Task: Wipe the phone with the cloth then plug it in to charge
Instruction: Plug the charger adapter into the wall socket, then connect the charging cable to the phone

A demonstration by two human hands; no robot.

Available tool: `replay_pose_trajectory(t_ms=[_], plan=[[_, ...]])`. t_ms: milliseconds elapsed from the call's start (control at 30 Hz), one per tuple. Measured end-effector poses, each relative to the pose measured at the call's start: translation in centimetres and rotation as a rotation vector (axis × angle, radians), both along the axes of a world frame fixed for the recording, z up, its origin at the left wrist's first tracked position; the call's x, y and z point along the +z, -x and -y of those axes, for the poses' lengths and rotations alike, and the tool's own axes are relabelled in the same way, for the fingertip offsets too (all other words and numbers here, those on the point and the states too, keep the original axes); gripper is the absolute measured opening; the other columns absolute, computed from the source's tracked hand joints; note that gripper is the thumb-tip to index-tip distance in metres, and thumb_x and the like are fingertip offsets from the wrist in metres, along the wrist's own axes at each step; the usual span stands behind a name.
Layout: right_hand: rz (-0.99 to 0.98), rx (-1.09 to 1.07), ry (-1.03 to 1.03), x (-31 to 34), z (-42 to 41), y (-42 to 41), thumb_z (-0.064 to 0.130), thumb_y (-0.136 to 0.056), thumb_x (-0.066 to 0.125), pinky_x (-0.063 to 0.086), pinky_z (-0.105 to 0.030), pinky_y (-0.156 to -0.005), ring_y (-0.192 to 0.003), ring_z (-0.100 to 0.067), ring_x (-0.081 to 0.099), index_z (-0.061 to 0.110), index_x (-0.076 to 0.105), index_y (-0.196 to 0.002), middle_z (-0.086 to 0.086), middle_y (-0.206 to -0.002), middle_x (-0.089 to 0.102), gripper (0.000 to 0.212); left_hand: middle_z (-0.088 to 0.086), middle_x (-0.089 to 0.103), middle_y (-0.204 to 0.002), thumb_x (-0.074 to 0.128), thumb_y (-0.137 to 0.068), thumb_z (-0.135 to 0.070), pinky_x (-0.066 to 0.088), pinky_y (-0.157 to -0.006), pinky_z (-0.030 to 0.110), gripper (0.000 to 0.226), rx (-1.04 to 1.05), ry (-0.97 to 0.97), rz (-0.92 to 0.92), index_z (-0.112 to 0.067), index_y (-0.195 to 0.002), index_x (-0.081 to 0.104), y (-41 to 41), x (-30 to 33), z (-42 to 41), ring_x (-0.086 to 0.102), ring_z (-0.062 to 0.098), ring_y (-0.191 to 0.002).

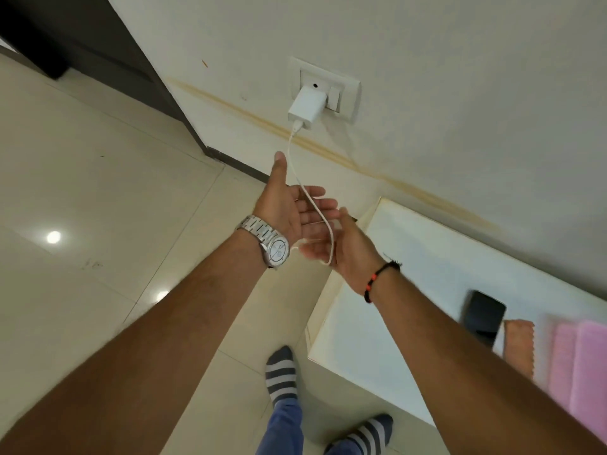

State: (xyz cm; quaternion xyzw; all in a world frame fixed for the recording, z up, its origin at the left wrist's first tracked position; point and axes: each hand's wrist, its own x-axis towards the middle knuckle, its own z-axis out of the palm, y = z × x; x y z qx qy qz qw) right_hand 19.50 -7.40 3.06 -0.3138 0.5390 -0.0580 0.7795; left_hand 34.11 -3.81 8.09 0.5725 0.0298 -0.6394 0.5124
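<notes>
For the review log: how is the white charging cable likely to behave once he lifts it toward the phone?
Probably floppy: the white cable hangs from the charger in a loose curve and loops over the open left hand. It looks thin, so likely light. Its free end, blurred near the right hand, may swing or slip unless pinched.

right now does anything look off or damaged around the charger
Yes. A yellowish stain streak runs diagonally across the wall just under the socket plate, down towards the white table. The charger and cable look intact, and the phone lies unplugged on the table.
</notes>
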Motion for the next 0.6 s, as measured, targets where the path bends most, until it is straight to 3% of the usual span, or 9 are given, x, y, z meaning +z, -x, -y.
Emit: replay_pose_trajectory(t_ms=[67, 133, 233, 300, 333, 400, 500, 600], plan=[[-0.011, 0.071, 0.026, 0.9, -0.7, 2.7, 0.061, -0.104, 0.032, 0.054, -0.043, -0.095, -0.08, -0.031, 0.071, 0.011, 0.082, -0.095, -0.018, -0.084, 0.071, 0.072, 0.028, 0.071, -0.118, 0.036, -0.091, -0.078, 0.053, -0.099, 0.057, 0.092, 0.06, 0.053, -0.059, 0.003, -0.126, 0.061, 0.6, 0.2, -0.4, 0.07, 0.043, -0.11], [0.01, 0.057, 0.024, 2.1, -0.3, 4.9, 0.062, -0.102, 0.04, 0.052, -0.043, -0.087, -0.066, -0.025, 0.061, 0.007, 0.077, -0.093, -0.008, -0.067, 0.059, 0.067, 0.02, 0.073, -0.12, 0.037, -0.095, -0.067, 0.044, -0.109, 0.055, 0.078, 0.055, 0.066, -0.031, -0.002, -0.13, 0.061, 2.3, -0.4, -1.2, 0.066, 0.039, -0.118], [0.081, -0.027, -0.023, 4.6, 1.9, 6.7, 0.055, -0.102, 0.045, 0.045, -0.034, -0.067, -0.057, -0.019, 0.047, 0.006, 0.073, -0.105, -0.001, -0.063, 0.05, 0.056, 0.012, 0.072, -0.125, 0.044, -0.088, -0.045, 0.036, -0.11, 0.044, 0.06, -0.262, 0.026, 0.103, -0.009, -0.132, 0.063, 7.8, -1.4, -3.0, 0.061, 0.027, -0.125], [0.121, -0.059, -0.036, 6.0, 3.4, 7.4, 0.048, -0.1, 0.047, 0.043, -0.032, -0.061, -0.056, -0.017, 0.045, 0.002, 0.072, -0.117, -0.001, -0.066, 0.051, 0.056, 0.012, 0.069, -0.131, 0.057, -0.075, -0.031, 0.043, -0.105, 0.036, 0.06, -0.515, 0.016, 0.187, -0.008, -0.13, 0.065, 11.5, -2.1, -4.4, 0.061, 0.023, -0.125], [0.132, -0.067, -0.033, 6.6, 4.0, 7.8, 0.046, -0.1, 0.048, 0.044, -0.031, -0.061, -0.057, -0.017, 0.046, -0.001, 0.07, -0.122, -0.002, -0.07, 0.054, 0.056, 0.009, 0.072, -0.126, 0.06, -0.076, -0.025, 0.047, -0.1, 0.033, 0.05, -0.583, 0.05, 0.265, -0.009, -0.122, 0.069, 13.0, -2.2, -5.3, 0.064, 0.023, -0.12], [0.135, -0.076, -0.015, 7.1, 4.7, 8.8, 0.042, -0.101, 0.049, 0.053, -0.034, -0.068, -0.065, -0.019, 0.058, -0.001, 0.069, -0.126, -0.01, -0.084, 0.068, 0.053, 0.004, 0.078, -0.105, 0.059, -0.09, -0.013, 0.054, -0.084, 0.032, 0.017, -0.602, 0.116, 0.428, -0.011, -0.099, 0.073, 15.2, -1.9, -6.4, 0.072, 0.025, -0.104], [0.1, -0.1, -0.004, 6.2, 4.4, 11.4, 0.042, -0.103, 0.045, 0.053, -0.046, -0.097, -0.094, -0.029, 0.07, 0.004, 0.068, -0.126, -0.018, -0.113, 0.075, 0.05, 0.007, 0.08, -0.091, 0.051, -0.101, -0.012, 0.056, -0.073, 0.031, 0.025, -0.535, 0.127, 0.498, -0.014, -0.089, 0.073, 16.6, 0.7, -4.3, 0.077, 0.022, -0.088], [0.124, -0.095, -0.039, 4.7, 2.6, 15.2, 0.051, -0.103, 0.04, 0.045, -0.047, -0.095, -0.096, -0.034, 0.065, 0.008, 0.073, -0.112, -0.017, -0.108, 0.073, 0.054, 0.015, 0.079, -0.092, 0.053, -0.1, -0.013, 0.064, -0.074, 0.045, 0.023, -0.394, 0.106, 0.44, -0.011, -0.094, 0.075, 17.4, 3.1, -0.7, 0.078, 0.03, -0.083]])
